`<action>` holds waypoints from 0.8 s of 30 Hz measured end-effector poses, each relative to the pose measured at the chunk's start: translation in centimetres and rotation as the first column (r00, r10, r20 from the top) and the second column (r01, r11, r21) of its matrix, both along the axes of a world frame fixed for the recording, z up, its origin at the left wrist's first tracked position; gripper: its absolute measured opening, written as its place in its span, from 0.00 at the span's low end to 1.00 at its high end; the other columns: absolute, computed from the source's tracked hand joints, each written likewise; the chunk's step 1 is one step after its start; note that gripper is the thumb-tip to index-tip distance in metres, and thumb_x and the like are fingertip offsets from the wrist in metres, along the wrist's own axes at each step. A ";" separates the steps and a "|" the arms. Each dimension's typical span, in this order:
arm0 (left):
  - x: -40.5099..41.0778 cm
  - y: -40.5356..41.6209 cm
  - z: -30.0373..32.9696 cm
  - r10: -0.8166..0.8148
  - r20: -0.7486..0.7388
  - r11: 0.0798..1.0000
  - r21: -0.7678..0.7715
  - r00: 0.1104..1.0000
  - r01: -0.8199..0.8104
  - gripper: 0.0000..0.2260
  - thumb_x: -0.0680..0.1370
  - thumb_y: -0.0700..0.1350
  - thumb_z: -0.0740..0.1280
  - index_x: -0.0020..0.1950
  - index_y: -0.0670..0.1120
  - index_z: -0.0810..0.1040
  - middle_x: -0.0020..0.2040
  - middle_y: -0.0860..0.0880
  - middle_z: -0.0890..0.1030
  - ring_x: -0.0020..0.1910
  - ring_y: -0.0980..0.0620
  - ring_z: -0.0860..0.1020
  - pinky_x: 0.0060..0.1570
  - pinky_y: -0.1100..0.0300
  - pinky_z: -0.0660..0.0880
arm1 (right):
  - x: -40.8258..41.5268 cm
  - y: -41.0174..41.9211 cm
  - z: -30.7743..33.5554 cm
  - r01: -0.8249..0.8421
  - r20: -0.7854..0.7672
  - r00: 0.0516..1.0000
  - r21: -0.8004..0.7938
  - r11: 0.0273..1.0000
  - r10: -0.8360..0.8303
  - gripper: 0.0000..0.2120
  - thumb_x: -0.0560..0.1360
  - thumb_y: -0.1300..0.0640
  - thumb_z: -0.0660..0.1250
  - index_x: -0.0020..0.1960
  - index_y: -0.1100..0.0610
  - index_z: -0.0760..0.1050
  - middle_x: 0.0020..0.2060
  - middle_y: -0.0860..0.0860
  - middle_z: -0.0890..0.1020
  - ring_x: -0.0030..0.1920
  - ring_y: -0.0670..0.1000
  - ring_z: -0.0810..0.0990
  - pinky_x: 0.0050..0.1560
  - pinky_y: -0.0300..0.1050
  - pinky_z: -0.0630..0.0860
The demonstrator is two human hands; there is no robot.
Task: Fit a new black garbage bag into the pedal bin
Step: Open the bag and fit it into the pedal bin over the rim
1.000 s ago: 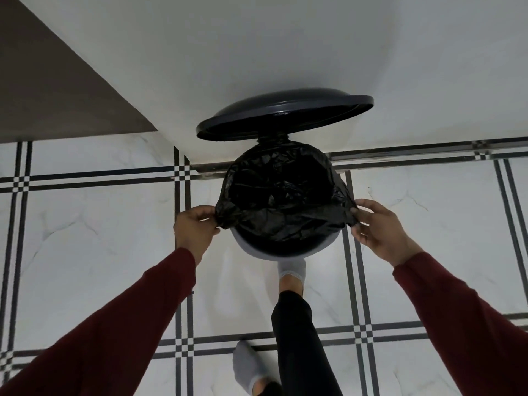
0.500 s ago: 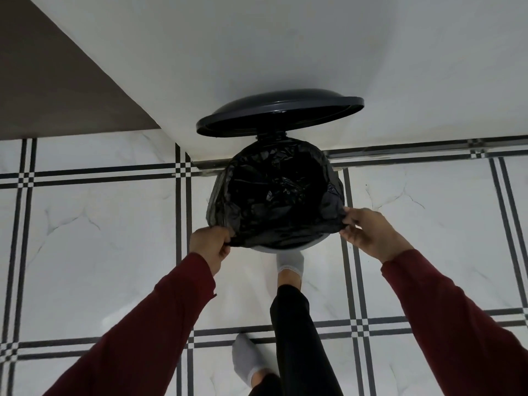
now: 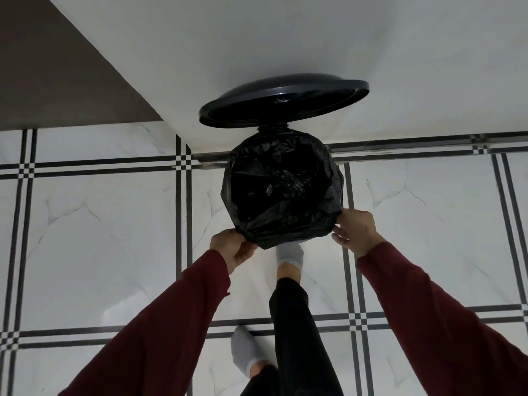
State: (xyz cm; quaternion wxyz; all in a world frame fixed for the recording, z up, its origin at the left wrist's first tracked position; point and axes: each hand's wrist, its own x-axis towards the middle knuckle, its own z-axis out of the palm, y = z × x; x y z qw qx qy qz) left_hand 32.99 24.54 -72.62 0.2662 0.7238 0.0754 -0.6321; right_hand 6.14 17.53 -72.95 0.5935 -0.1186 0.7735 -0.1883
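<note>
While your left hand (image 3: 233,247) pinches the near-left edge of the black garbage bag (image 3: 281,190) in a closed grip, your right hand (image 3: 357,231) holds the near-right edge, thumb and fingers folded over the film. Both grips sit on the bag's turned-over hem, which is stretched across the mouth of the pedal bin (image 3: 294,242); the bin's wall is almost wholly hidden beneath the film. Judged from its creases and sheen, the bag is thin, light, soft and slippery, and would likely tear if pulled hard at one point, so take hold of the doubled hem rather than a single layer, and draw it down evenly. Both arms reach forward and downward, roughly mirrored, with the wrists angled inward toward the rim. Behind the bag, the lid (image 3: 283,100) stands raised against the white wall (image 3: 257,38). One socked foot (image 3: 290,254) sits at the bin's base, presumably on the pedal, which is not visible. Patterned floor tiles (image 3: 114,224) surround the bin.
</note>
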 end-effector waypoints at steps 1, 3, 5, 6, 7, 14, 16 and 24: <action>0.0 0.1 0.2 0.062 -0.077 0.998 0.007 0.995 -0.062 0.08 0.80 0.29 0.62 0.53 0.36 0.79 0.34 0.40 0.85 0.34 0.46 0.84 0.35 0.57 0.83 | 0.0 0.1 0.3 0.035 0.072 0.997 0.018 0.999 -0.036 0.07 0.79 0.69 0.63 0.52 0.59 0.77 0.46 0.56 0.80 0.45 0.54 0.83 0.40 0.45 0.82; 0.3 0.3 0.5 0.181 -0.186 0.984 0.025 0.966 -0.179 0.06 0.80 0.31 0.62 0.53 0.37 0.78 0.38 0.39 0.86 0.34 0.44 0.86 0.38 0.55 0.84 | -0.3 0.2 0.8 0.114 0.181 0.976 0.041 0.993 -0.120 0.07 0.78 0.67 0.61 0.51 0.58 0.76 0.44 0.55 0.82 0.42 0.54 0.84 0.43 0.48 0.83; 0.8 0.8 0.4 0.305 -0.255 0.951 0.025 0.918 -0.309 0.07 0.79 0.31 0.62 0.54 0.38 0.77 0.45 0.39 0.85 0.35 0.44 0.86 0.45 0.53 0.84 | -0.7 0.8 1.1 0.167 0.308 0.938 0.004 0.986 -0.160 0.07 0.73 0.64 0.63 0.40 0.56 0.79 0.37 0.52 0.84 0.39 0.54 0.86 0.44 0.48 0.83; 0.9 1.1 0.4 0.359 -0.290 0.929 0.017 0.887 -0.370 0.08 0.78 0.31 0.62 0.53 0.38 0.77 0.47 0.39 0.84 0.36 0.44 0.86 0.48 0.51 0.84 | -0.9 1.2 1.0 0.125 0.332 0.938 -0.045 0.991 -0.103 0.08 0.71 0.63 0.65 0.36 0.55 0.81 0.36 0.51 0.84 0.38 0.52 0.86 0.44 0.47 0.83; 0.8 1.4 0.4 0.398 -0.322 0.908 0.007 0.859 -0.418 0.07 0.77 0.33 0.61 0.51 0.39 0.78 0.48 0.40 0.84 0.39 0.44 0.86 0.50 0.51 0.83 | -1.0 1.8 0.9 0.059 0.319 0.947 -0.110 0.992 -0.021 0.10 0.70 0.65 0.66 0.36 0.54 0.83 0.37 0.51 0.85 0.40 0.51 0.86 0.44 0.44 0.83; -2.1 3.1 -0.1 0.459 -0.236 0.871 -0.068 0.856 -0.486 0.13 0.77 0.28 0.64 0.56 0.41 0.81 0.50 0.45 0.83 0.46 0.51 0.81 0.42 0.63 0.80 | -0.5 3.5 -1.5 0.085 0.309 0.951 -0.189 0.978 -0.023 0.15 0.72 0.75 0.62 0.48 0.60 0.83 0.39 0.53 0.84 0.44 0.51 0.83 0.55 0.45 0.81; -2.5 3.3 -0.4 0.411 -0.105 0.906 -0.064 0.906 -0.419 0.14 0.77 0.29 0.65 0.57 0.42 0.83 0.49 0.46 0.84 0.44 0.52 0.82 0.41 0.63 0.78 | -0.3 3.7 -2.2 0.078 0.179 0.983 -0.166 0.983 -0.047 0.13 0.74 0.74 0.64 0.49 0.60 0.83 0.42 0.54 0.85 0.44 0.51 0.83 0.53 0.45 0.82; -2.0 1.5 -1.0 0.415 0.004 0.910 -0.018 0.910 -0.415 0.06 0.79 0.35 0.60 0.47 0.41 0.77 0.45 0.44 0.79 0.40 0.48 0.79 0.44 0.57 0.81 | -0.2 3.2 -1.2 0.384 0.423 0.837 -0.001 0.923 -0.348 0.12 0.75 0.64 0.61 0.43 0.63 0.83 0.44 0.58 0.86 0.46 0.59 0.88 0.47 0.52 0.84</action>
